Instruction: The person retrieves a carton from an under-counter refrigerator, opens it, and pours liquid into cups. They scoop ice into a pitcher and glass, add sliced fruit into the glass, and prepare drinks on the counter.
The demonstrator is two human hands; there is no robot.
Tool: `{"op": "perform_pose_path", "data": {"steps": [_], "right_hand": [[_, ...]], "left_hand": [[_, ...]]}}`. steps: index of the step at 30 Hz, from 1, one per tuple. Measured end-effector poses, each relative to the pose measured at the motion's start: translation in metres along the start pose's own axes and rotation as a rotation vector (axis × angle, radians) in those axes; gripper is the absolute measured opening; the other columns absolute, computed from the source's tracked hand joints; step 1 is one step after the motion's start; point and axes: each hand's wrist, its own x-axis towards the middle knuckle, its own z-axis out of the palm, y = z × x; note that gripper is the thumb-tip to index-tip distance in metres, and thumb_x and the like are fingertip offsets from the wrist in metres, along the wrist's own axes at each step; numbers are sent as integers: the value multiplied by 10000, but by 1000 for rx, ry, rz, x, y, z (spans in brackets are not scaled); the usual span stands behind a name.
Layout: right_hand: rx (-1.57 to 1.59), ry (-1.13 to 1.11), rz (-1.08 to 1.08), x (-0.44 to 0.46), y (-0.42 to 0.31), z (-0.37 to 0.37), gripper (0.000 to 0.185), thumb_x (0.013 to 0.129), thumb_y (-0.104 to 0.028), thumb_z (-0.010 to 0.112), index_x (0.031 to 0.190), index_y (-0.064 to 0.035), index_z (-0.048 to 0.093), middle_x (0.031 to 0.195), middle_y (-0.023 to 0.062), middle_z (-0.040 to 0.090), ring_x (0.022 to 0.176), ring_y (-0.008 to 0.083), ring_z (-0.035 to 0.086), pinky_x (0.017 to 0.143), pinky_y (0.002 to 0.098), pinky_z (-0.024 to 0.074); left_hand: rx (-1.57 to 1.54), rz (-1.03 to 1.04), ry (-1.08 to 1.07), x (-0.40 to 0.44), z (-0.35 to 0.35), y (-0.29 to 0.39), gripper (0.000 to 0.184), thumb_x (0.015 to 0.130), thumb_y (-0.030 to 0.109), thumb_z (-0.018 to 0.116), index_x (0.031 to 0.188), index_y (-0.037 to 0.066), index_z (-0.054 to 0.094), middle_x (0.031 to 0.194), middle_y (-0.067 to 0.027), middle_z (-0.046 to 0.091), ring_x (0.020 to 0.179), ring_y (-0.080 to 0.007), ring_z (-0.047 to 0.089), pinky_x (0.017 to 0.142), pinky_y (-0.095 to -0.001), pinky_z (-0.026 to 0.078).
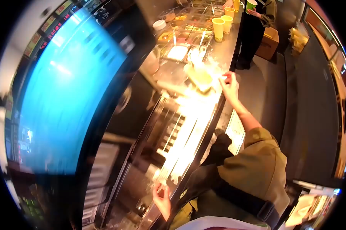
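My left hand is at the near end of a long, brightly lit metal grill, its fingers curled together. Whatever it pinches, if anything, is lost in the glare. Further along the counter's front edge, my right hand has thumb and fingers pressed together around a small bright spot that I cannot make out. Just left of that hand stands a pale container, largely washed out by strong light. Thin bars and a row of dark pieces show on the grill between my hands.
Several yellow cups stand on the counter beyond trays of food. A person in dark trousers holds a green cup at the far end. A cardboard box is behind them. A large blue-lit screen fills the left side.
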Motion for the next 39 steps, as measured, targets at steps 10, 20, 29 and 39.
{"op": "perform_pose_path", "data": {"steps": [10,20,29,39], "right_hand": [[-143,120,228,361,235,127,1110,491,-420,864,1300,50,267,1280,286,399,1181,391,423,966,443,376],[1188,-750,176,386,136,34,903,593,-240,781,1340,-29,320,1247,152,484,1125,290,507,939,404,440],[2066,-1378,98,363,-36,-11,1192,539,-686,726,1345,55,253,1021,163,455,739,235,544,665,363,510],[2040,-1564,3,321,-130,-11,1169,548,-729,681,1349,23,282,999,132,454,683,174,495,534,293,416]], "left_hand": [[109,-84,-108,59,275,95,382,811,9,648,1167,-2,510,1015,-152,631,912,-166,604,815,-271,471],[294,-34,-157,62,324,131,378,800,54,682,1142,0,532,1107,-108,598,955,-178,598,818,-285,465],[231,219,-163,44,320,161,375,792,65,676,1135,2,540,1090,-122,599,978,-219,590,840,-317,454],[246,428,-19,30,295,155,381,767,65,675,1125,19,552,1061,-110,626,961,-214,604,857,-322,448]]}}
